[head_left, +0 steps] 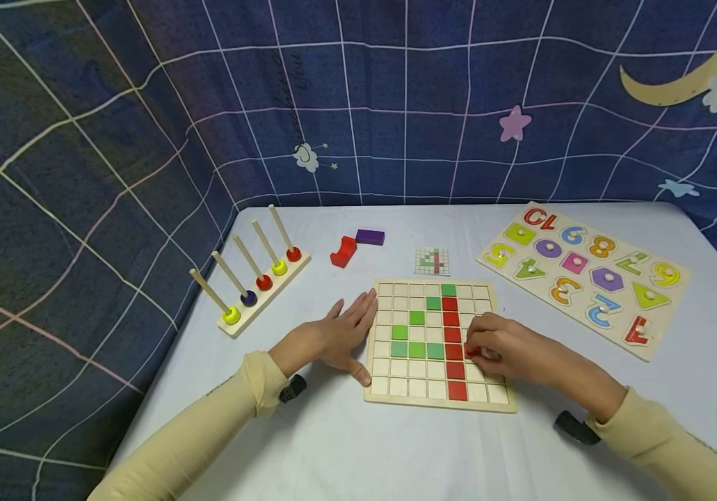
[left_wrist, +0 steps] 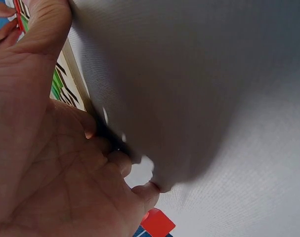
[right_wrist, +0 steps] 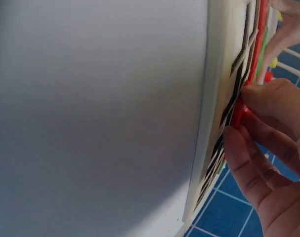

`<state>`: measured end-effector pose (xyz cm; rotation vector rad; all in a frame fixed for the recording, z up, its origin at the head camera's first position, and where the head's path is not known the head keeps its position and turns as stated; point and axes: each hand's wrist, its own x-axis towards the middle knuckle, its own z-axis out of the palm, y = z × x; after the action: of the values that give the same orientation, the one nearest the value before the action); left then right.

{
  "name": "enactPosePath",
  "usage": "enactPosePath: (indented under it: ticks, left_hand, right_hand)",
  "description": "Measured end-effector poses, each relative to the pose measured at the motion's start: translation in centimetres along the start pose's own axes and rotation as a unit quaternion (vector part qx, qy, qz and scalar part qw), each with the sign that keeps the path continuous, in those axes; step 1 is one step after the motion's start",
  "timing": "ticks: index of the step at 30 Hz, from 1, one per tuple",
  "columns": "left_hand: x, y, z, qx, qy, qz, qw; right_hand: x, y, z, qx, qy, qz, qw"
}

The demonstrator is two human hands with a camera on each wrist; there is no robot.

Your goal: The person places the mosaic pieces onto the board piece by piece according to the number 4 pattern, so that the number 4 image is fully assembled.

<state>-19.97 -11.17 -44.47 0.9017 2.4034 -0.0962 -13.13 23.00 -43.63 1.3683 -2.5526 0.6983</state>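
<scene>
A wooden grid board [head_left: 417, 387] lies flat on the table, with a column of red square tiles [head_left: 455, 370] and several green tiles [head_left: 417, 318] set in its cells. My right hand [head_left: 505, 346] pinches a red square tile [right_wrist: 237, 116] between thumb and fingers, just right of the red column. Part of that tile is hidden by the fingers. My left hand [head_left: 341, 339] rests against the board's left edge, its fingers spread and extended. Behind the board lies a small card [head_left: 431, 261] printed with a coloured grid pattern.
To the left stands a peg rack [head_left: 263, 295] with coloured beads on upright sticks. A red arched block [head_left: 343, 252] and a purple block [head_left: 371, 237] lie at the back. A number-and-shape puzzle board [head_left: 583, 280] occupies the right side of the white-covered table [head_left: 308, 445].
</scene>
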Motion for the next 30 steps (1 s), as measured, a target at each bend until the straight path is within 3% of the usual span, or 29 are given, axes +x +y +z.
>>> enactPosePath:
  ticks: [6, 12, 16, 23, 27, 30]
  left_hand:
    - [0.1, -0.2, 0.2, -0.002, 0.001, 0.003, 1.0]
    - [0.6, -0.6, 0.7, -0.009, 0.009, 0.012, 0.9999]
    - [0.6, -0.4, 0.4, -0.002, 0.01, 0.014, 0.9999]
    - [-0.7, 0.7, -1.3, -0.009, -0.009, 0.005, 0.9999]
    - [-1.0, 0.5, -1.9, -0.006, -0.003, 0.015, 0.9999]
    - [-1.3, 0.5, -2.8, 0.006, 0.038, 0.038, 0.9985]
  right_hand:
    - [-0.3, -0.5, 0.8, -0.028, 0.027, -0.018, 0.9991]
    - [-0.7, -1.5, 0.8, -0.055, 0.029, 0.007, 0.9981]
    - [-0.8, -1.7, 0.5, -0.056, 0.019, 0.019, 0.998]
    - [-0.6, -1.5, 0.3, -0.056, 0.001, 0.018, 0.9983]
    - [-0.2, -1.5, 0.1, -0.067, -0.014, 0.06, 0.9959]
    - [0.3, -1.5, -0.5, -0.077, -0.013, 0.1, 0.9919]
